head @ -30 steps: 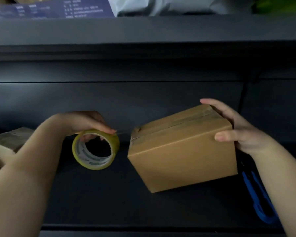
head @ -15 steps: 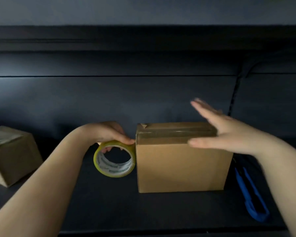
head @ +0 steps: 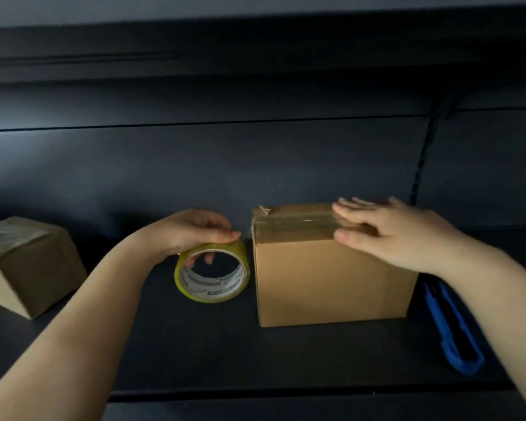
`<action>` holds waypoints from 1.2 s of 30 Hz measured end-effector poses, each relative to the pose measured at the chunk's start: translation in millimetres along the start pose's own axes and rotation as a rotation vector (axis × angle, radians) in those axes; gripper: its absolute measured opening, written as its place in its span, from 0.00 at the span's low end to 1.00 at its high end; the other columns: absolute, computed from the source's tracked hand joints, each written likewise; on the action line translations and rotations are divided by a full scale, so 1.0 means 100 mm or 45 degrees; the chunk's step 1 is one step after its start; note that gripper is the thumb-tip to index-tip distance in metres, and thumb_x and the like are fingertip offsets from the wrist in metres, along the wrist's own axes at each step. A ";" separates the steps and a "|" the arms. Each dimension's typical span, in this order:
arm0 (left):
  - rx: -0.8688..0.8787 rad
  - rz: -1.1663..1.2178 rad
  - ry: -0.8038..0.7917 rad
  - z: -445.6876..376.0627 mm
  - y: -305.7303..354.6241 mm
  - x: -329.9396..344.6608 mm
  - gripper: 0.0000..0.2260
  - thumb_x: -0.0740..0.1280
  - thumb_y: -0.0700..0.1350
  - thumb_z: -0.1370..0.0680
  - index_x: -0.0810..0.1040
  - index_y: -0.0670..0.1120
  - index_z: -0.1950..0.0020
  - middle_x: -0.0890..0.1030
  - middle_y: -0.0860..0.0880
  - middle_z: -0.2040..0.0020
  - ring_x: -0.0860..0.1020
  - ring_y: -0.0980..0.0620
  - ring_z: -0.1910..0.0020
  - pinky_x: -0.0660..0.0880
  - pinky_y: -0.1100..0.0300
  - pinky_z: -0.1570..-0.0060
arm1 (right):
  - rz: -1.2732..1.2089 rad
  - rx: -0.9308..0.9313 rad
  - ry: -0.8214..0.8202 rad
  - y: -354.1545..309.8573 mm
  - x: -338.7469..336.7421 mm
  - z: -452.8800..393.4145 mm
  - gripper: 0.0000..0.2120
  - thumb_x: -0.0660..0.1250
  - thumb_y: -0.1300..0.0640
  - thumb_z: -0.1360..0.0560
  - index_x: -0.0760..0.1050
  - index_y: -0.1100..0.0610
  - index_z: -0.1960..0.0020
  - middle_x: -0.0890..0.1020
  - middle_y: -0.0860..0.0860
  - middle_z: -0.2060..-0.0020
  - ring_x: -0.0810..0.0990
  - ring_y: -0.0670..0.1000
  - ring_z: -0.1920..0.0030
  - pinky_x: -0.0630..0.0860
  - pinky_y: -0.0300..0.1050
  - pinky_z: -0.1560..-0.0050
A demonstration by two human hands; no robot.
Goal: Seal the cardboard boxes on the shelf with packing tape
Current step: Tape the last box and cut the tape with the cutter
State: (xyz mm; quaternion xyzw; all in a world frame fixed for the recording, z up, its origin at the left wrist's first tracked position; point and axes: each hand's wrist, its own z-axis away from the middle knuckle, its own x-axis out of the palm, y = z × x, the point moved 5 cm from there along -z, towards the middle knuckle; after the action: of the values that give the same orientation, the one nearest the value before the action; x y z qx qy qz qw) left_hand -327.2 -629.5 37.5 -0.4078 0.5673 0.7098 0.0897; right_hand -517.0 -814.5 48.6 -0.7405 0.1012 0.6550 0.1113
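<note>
**Two hands tape a cardboard box on a dark shelf**

A person's bare arms reach onto a dark shelf (head: pixel 195 344). The left hand (head: pixel 192 230) curls over the top of a yellow tape roll (head: pixel 212 273) standing on edge; its fingers (head: pixel 208 256) wrap down behind the roll and show through the hole, gripping it. Just beyond the thumb tip, a short strand of clear tape (head: pixel 295 224) runs from the roll onto the top of a cardboard box (head: pixel 331 284), which stands upright on the shelf just beside the roll. The right hand (head: pixel 389 235) lies flat and open on the box top, fingers (head: pixel 351 209) straight and spread, pressing on the shiny tape strip and gripping nothing. Behind the right wrist, a blue cutter (head: pixel 451 332) lies on the shelf. Well apart from the left fingers, past the forearm, sits a second box (head: pixel 31 265), tilted.
</note>
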 end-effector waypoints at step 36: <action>0.055 0.623 0.681 0.09 0.53 1.04 0.08 0.64 0.44 0.24 0.77 0.49 0.64 0.76 0.55 0.68 0.75 0.58 0.67 0.70 0.72 0.69 | -0.810 0.951 0.327 0.84 0.62 0.66 0.16 0.66 0.65 0.29 0.63 0.60 0.46 0.78 0.59 0.62 0.80 0.54 0.70 0.75 0.45 0.72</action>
State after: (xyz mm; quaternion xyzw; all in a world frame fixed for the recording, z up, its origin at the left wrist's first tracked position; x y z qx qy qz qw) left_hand -430.6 -674.7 5.2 -0.4293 0.6663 0.5664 -0.2257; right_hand -596.8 -875.7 -23.6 -0.7190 0.1109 0.4114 0.5490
